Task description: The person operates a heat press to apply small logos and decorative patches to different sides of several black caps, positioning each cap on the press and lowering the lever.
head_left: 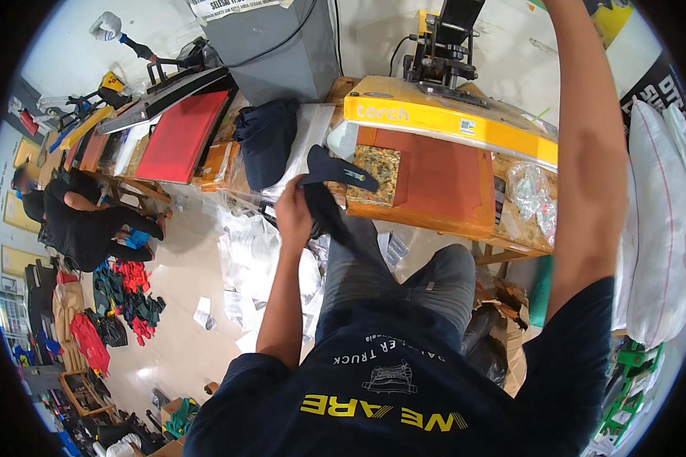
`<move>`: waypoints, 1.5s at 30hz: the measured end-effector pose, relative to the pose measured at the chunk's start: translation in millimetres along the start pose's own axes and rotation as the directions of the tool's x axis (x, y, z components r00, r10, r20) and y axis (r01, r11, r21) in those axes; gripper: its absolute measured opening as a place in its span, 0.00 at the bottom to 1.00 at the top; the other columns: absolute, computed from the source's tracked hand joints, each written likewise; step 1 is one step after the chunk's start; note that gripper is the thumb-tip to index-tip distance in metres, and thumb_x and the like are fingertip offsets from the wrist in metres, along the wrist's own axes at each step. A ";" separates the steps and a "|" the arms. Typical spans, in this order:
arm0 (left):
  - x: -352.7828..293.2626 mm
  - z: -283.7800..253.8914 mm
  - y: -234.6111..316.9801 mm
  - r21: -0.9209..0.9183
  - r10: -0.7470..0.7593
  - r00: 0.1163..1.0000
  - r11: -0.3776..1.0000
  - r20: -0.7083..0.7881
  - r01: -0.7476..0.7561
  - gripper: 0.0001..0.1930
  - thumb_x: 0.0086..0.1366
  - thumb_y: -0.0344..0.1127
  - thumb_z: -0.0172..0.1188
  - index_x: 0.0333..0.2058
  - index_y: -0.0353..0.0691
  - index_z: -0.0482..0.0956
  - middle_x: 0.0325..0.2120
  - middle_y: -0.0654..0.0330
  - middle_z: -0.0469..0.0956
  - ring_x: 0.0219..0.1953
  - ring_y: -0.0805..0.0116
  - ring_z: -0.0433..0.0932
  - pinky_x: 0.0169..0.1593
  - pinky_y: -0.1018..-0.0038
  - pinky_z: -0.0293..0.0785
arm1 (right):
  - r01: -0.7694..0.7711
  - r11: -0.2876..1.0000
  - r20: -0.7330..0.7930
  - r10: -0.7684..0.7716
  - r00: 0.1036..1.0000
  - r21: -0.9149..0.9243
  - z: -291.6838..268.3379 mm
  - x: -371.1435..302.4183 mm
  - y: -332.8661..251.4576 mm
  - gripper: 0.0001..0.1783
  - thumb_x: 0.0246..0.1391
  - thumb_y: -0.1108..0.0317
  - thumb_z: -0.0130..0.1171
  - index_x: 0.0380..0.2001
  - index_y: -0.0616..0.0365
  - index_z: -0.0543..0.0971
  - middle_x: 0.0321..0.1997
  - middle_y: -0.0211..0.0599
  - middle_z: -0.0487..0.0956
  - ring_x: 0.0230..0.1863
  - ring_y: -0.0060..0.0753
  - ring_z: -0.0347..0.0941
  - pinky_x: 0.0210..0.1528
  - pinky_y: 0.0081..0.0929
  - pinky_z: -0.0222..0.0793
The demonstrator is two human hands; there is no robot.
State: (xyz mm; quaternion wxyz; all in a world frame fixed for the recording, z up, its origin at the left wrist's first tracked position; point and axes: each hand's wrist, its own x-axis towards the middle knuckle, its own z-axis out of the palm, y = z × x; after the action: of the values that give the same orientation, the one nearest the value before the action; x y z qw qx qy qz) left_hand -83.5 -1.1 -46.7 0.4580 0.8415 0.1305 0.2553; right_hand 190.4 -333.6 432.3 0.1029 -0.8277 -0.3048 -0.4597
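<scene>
My left hand point(292, 212) is closed on a dark piece of cloth point(329, 169) that has a small light-coloured print near its right end. One part of this cloth stretches right over a speckled board point(379, 174), while another hangs down toward my leg. The board lies at the left of the reddish-brown pad point(446, 179) of a yellow heat press point(453, 114). My right arm point(591, 152) reaches up past the right side of the press and leaves the picture at the top, so that hand is out of sight.
A folded dark garment point(265, 143) lies on the bench, left of the press. Further left is another press with a red pad point(183, 137). Crumpled plastic point(532, 194) sits at the bench's right. White sheets point(259, 259) litter the floor; a person point(80, 213) sits near piled clothes point(129, 297).
</scene>
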 end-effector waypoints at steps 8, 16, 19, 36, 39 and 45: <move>27.4 -138.4 71.8 -0.095 0.003 0.978 0.995 0.207 0.017 0.13 0.85 0.27 0.59 0.59 0.31 0.88 0.43 0.58 0.89 0.47 0.72 0.84 0.55 0.72 0.79 | -0.206 0.380 0.255 -0.085 0.963 0.902 -18.3 -291.6 -217.9 0.23 0.58 0.83 0.73 0.57 0.57 0.94 0.56 0.44 0.95 0.57 0.48 0.93 0.64 0.39 0.86; 25.2 -116.6 108.9 -0.328 0.160 0.710 0.939 0.686 0.106 0.11 0.82 0.24 0.58 0.53 0.29 0.88 0.48 0.60 0.89 0.53 0.74 0.84 0.60 0.74 0.77 | -0.634 0.290 0.572 0.274 0.773 0.717 27.3 -407.8 -267.5 0.41 0.60 0.75 0.79 0.77 0.51 0.81 0.79 0.48 0.81 0.70 0.57 0.84 0.65 0.44 0.86; 22.2 -80.0 111.6 -0.360 0.152 0.610 0.903 0.778 0.234 0.10 0.83 0.25 0.59 0.52 0.30 0.89 0.46 0.61 0.89 0.52 0.73 0.84 0.61 0.74 0.78 | -0.544 0.429 0.534 0.157 0.831 0.721 35.4 -442.3 -257.8 0.28 0.66 0.69 0.77 0.68 0.54 0.86 0.64 0.52 0.89 0.64 0.61 0.86 0.61 0.48 0.85; -73.5 -26.6 86.5 -0.757 0.209 0.749 0.389 0.628 0.525 0.40 0.93 0.55 0.54 0.87 0.31 0.58 0.81 0.52 0.73 0.84 0.58 0.69 0.87 0.57 0.59 | -0.873 -0.007 0.735 0.542 0.407 0.488 -16.4 -506.7 -242.0 0.10 0.79 0.70 0.72 0.53 0.67 0.90 0.40 0.40 0.91 0.35 0.26 0.90 0.38 0.25 0.84; -81.6 -18.9 92.8 -0.685 0.134 0.783 0.587 0.608 0.432 0.38 0.91 0.41 0.61 0.88 0.33 0.58 0.79 0.55 0.74 0.79 0.63 0.72 0.83 0.61 0.65 | -0.861 0.012 0.707 0.564 0.426 0.509 -14.6 -508.2 -242.4 0.09 0.78 0.70 0.71 0.52 0.67 0.90 0.39 0.40 0.91 0.34 0.26 0.90 0.38 0.27 0.83; -71.0 -1.6 121.3 -0.510 0.002 0.824 0.786 0.567 0.349 0.18 0.85 0.32 0.70 0.66 0.32 0.82 0.54 0.64 0.88 0.53 0.76 0.83 0.58 0.72 0.80 | -0.817 0.122 0.643 0.556 0.527 0.564 -20.2 -506.6 -237.2 0.07 0.78 0.76 0.69 0.49 0.71 0.90 0.40 0.39 0.92 0.35 0.26 0.90 0.39 0.27 0.85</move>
State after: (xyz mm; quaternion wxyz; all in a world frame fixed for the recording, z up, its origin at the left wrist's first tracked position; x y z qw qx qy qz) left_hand -145.5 -98.4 33.6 0.7373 0.6754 -0.0097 -0.0090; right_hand -164.2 -362.2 0.1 0.6376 -0.7666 -0.0691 -0.0324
